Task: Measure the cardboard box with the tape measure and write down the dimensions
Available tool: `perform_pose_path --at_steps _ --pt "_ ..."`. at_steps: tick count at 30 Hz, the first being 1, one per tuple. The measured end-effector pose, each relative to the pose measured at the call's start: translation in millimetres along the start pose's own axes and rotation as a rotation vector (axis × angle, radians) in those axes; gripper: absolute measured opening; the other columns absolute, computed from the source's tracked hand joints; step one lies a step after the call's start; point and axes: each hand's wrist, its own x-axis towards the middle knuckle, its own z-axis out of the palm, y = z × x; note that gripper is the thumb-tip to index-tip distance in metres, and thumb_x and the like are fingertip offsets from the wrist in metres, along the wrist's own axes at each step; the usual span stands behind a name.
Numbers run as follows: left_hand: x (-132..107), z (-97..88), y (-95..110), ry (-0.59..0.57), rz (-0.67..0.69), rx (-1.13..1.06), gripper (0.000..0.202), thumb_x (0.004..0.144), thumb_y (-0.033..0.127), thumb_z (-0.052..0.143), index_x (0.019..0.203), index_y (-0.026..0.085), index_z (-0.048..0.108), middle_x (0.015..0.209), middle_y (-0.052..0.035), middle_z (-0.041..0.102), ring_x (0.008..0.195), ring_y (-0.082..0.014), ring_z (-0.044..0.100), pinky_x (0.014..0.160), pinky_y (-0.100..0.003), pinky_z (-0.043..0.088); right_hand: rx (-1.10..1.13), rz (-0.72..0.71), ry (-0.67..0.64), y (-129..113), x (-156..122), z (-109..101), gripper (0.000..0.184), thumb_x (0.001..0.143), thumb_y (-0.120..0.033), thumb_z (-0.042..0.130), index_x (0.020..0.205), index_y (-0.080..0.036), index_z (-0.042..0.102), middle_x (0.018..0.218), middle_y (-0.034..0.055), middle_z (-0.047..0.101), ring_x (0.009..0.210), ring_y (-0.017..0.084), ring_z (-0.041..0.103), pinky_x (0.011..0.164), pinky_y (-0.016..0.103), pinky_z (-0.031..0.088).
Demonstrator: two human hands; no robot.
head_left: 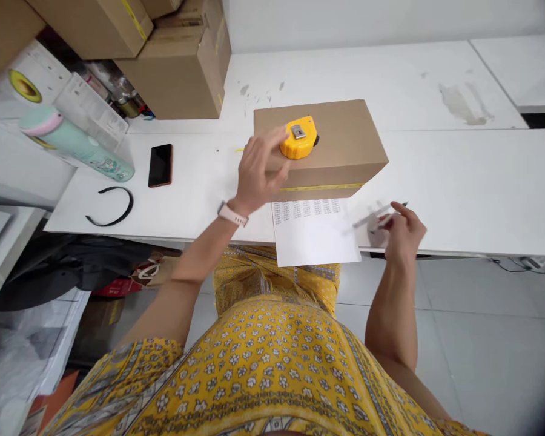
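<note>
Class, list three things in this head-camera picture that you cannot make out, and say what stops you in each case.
1. The print on the sheet of paper: too small to read in the head view.
2. The thing in the right hand: blurred, probably a pen.
3. The near left corner of the cardboard box: hidden behind the left hand, which touches the yellow tape measure.

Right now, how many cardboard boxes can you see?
5: one on the table under the tape measure, four stacked at back left. More may be hidden.
</note>
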Motion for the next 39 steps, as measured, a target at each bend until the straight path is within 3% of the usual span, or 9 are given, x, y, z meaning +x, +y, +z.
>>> perform_pose_path --at_steps 4,7,10,12,15,20,25,30,39 --pt "-94 2.7 30 0.124 -0.086 -0.052 0.014 0.101 0.025 0.054 0.113 0.022 0.060 0.105 -0.0061 0.075 0.101 -0.0209 0.071 0.090 -0.041 0.058 0.326 0.095 0.025 -38 -48 -33 0.031 0.069 -0.029 0.074 0.100 -0.026 0.077 0.082 0.0036 0.075 0.075 0.023 0.069 0.072 0.042 0.052" --pt "-147 12.5 43 -0.017 -0.145 -0.100 0.012 0.099 0.023 0.056 0.105 0.021 0.065 0.101 -0.0078 0.077 0.099 -0.0222 0.071 0.089 -0.042 0.058 0.352 0.050 -0.104 -63 -81 -37 0.031 0.065 -0.037 0.086 0.094 -0.031 0.076 0.072 -0.0002 0.071 0.065 0.021 0.064 0.063 0.038 0.048" --pt "-171 24.3 46 -0.202 -0.227 -0.056 0.018 0.096 0.028 0.056 0.105 0.021 0.071 0.114 -0.0106 0.078 0.112 -0.0261 0.069 0.098 -0.047 0.056 0.400 0.069 -0.293 -77 -102 -10 0.041 0.072 -0.064 0.082 0.072 -0.028 0.062 0.051 -0.0058 0.051 0.047 0.014 0.047 0.053 0.032 0.041" --pt "-177 31.6 44 -0.288 -0.255 -0.001 0.022 0.095 0.031 0.057 0.106 0.022 0.074 0.121 -0.0100 0.077 0.118 -0.0278 0.068 0.101 -0.050 0.054 0.401 0.154 -0.400 -80 -109 22 0.057 0.080 -0.080 0.063 0.066 -0.027 0.051 0.043 -0.0081 0.036 0.040 0.012 0.036 0.047 0.030 0.035" --pt "-180 40.1 42 -0.328 -0.268 0.050 0.025 0.095 0.030 0.058 0.109 0.023 0.077 0.125 -0.0095 0.077 0.121 -0.0292 0.068 0.101 -0.051 0.053 0.390 0.300 -0.574 -74 -112 72 0.068 0.083 -0.091 0.043 0.088 -0.026 0.064 0.056 -0.0010 0.059 0.054 0.018 0.058 0.058 0.036 0.050" --pt "-186 48.2 41 -0.311 -0.275 0.043 0.028 0.097 0.027 0.055 0.114 0.022 0.077 0.125 -0.0102 0.077 0.123 -0.0296 0.069 0.100 -0.050 0.052 0.406 0.338 -0.645 -51 -106 122 0.049 0.077 -0.063 0.080 0.107 -0.025 0.071 0.100 0.0052 0.077 0.094 0.021 0.071 0.091 0.041 0.056" --pt "-184 48.9 42 -0.364 -0.320 0.021 0.030 0.097 0.025 0.054 0.116 0.023 0.077 0.128 -0.0095 0.076 0.124 -0.0296 0.068 0.102 -0.052 0.052 0.198 0.117 -0.460 -41 -101 137 0.026 0.082 -0.042 0.078 0.083 -0.023 0.061 0.079 -0.0025 0.063 0.074 0.013 0.057 0.071 0.029 0.049" --pt "-181 42.4 46 -0.430 -0.311 0.018 0.041 0.096 0.016 0.051 0.128 0.029 0.074 0.139 -0.0033 0.070 0.130 -0.0284 0.063 0.106 -0.052 0.049 0.049 -0.001 -0.543 -41 -101 139 0.022 0.089 -0.042 0.069 0.090 -0.024 0.056 0.080 -0.0029 0.060 0.071 0.013 0.054 0.064 0.028 0.044" --pt "-177 46.4 53 -0.474 -0.313 0.034 0.046 0.097 0.012 0.049 0.134 0.030 0.069 0.145 -0.0017 0.066 0.132 -0.0302 0.059 0.110 -0.053 0.041 -0.080 -0.053 -0.491 -39 -100 149 0.030 0.087 -0.038 0.066 0.072 -0.026 0.043 0.055 -0.0089 0.042 0.053 0.010 0.039 0.054 0.028 0.032"
